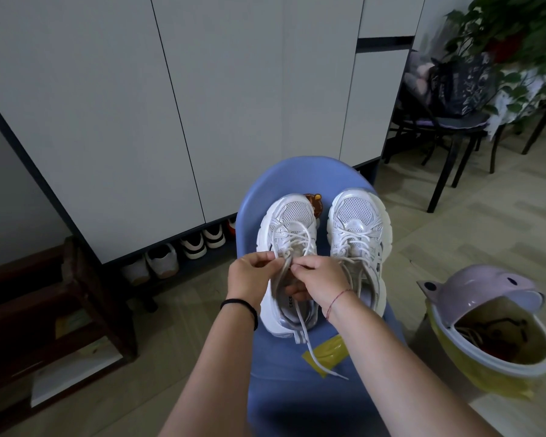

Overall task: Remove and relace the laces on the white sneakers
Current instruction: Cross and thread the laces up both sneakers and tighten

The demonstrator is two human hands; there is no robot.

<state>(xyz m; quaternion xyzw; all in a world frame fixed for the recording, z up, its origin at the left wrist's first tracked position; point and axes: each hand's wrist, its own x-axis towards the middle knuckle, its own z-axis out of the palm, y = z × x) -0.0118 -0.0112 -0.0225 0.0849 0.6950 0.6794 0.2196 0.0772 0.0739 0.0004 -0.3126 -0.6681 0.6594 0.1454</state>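
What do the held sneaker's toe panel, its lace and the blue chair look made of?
Toe panel: matte mesh fabric; a fine grid of holes shows. Lace: flat woven textile, probably cotton or polyester; its loose end lies limp. Blue chair: likely moulded plastic; one seamless curved shell, faint sheen.

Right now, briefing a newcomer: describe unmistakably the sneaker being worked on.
On the blue plastic chair stand two white mesh sneakers. Pick the left sneaker: left hand and right hand pinch its loose white lace; the right sneaker lies untouched.

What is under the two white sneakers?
A blue chair seat holds the left sneaker and the right sneaker. A brown thing peeks out behind the left toe; the rest is covered.
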